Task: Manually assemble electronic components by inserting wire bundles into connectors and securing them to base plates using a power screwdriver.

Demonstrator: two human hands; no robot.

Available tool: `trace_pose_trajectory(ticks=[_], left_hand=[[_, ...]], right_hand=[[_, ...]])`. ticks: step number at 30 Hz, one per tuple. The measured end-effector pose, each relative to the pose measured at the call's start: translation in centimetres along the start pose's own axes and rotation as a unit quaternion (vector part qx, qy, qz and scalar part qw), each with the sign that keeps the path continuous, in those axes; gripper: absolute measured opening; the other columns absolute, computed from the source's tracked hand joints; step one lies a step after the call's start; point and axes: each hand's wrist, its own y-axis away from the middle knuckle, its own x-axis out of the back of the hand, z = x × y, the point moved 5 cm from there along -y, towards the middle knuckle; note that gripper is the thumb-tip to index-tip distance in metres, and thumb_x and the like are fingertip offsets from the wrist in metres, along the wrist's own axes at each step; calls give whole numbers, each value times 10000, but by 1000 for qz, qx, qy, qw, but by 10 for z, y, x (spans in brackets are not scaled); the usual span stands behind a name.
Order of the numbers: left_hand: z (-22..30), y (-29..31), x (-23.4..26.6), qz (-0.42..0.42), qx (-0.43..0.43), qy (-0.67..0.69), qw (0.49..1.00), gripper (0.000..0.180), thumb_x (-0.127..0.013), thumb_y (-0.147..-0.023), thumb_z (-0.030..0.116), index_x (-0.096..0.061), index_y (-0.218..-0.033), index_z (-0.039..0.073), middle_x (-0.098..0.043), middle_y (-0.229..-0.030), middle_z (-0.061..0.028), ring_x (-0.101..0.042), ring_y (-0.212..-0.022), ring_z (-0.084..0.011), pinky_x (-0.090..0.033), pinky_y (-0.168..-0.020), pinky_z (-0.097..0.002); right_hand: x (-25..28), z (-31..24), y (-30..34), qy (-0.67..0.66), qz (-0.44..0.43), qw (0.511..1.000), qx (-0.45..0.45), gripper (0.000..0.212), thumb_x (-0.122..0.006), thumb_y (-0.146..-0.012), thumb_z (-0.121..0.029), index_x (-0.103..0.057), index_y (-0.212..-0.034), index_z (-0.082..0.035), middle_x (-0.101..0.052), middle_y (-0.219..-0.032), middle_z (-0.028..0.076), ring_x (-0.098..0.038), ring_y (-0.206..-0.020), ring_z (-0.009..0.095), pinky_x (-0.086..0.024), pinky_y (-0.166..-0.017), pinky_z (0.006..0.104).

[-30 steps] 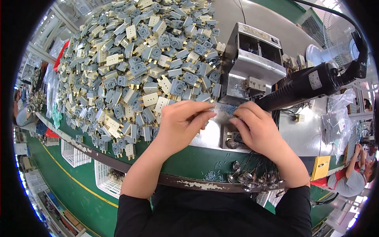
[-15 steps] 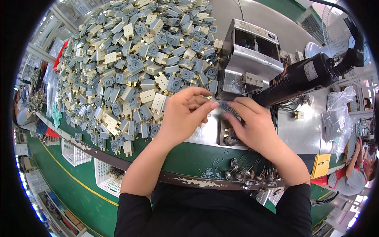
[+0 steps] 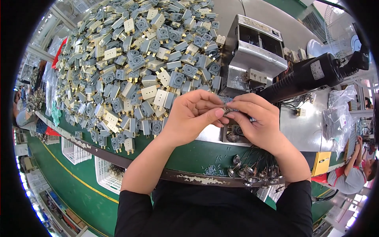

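Note:
My left hand point(image 3: 187, 116) and my right hand point(image 3: 259, 120) meet over the metal tray point(image 3: 209, 135) at the bench's front. Thumbs and fingertips of both are closed together around something small and dark, mostly hidden by the fingers. Just below the right fingers, a round metal part point(image 3: 232, 137) lies in a tray compartment. Beyond the hands stands a metal machine point(image 3: 256, 55), with a black cylindrical tool point(image 3: 304, 77) slanting in from its right. A grey-and-cream block with prongs point(image 3: 257, 76) sits at the machine's front.
A large heap of grey-and-cream pronged blocks point(image 3: 135, 60) covers the bench's left. Small loose pins point(image 3: 214, 170) and round metal parts with thin leads point(image 3: 252, 173) lie along the front edge. A yellow pad point(image 3: 321, 163) and clear plastic bag point(image 3: 338, 118) are at right, near another person point(image 3: 352, 177).
My hands have come together at the fingertips; before, they were slightly apart, the right one over small grey pieces in the tray. The view has shifted slightly.

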Motion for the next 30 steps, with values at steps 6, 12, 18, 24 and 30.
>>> trace_pose_trajectory(ticks=[6,12,18,24,30], left_hand=[[2,5,3,30,-88,-54,994,269,-726,-933,-79,-603,-1169,-33,-733,-1069,-155,-749,-961,-206,-631,-836,-317],[4,7,4,78,-170,-88,978,287,-737,-920,-90,-601,-1164,-25,-717,-1119,-126,-714,-1025,-161,-589,-877,-281],[3,0,18,161,-115,-63,978,266,-755,-940,-7,-609,-1162,-21,-738,-1018,-104,-717,-892,-142,-586,-766,-257],[-5,2,13,114,-51,-19,992,248,-774,-937,26,-620,-1127,-12,-747,-959,-112,-723,-828,-151,-570,-671,-251],[-5,4,6,47,0,-10,999,222,-767,-946,30,-626,-1107,-31,-747,-926,-121,-733,-798,-163,-589,-664,-276]], right_hand=[[-1,0,0,14,-8,1000,3,250,-811,-795,50,-752,-1030,-8,-712,-998,134,-709,-814,240,-578,-696,316],[-4,4,1,19,-18,1000,-12,184,-790,-835,18,-725,-1006,-5,-699,-977,130,-696,-813,270,-565,-710,334],[-21,14,2,82,-132,987,-49,235,-789,-846,-1,-715,-1069,9,-695,-1063,155,-687,-830,312,-572,-736,335],[-11,8,-4,-13,-42,997,-56,393,-794,-831,22,-726,-1217,-3,-697,-1221,159,-727,-926,255,-595,-778,322],[-7,6,-3,-13,-44,999,-3,244,-786,-832,44,-757,-1069,-3,-726,-1057,135,-715,-872,204,-584,-743,298]])
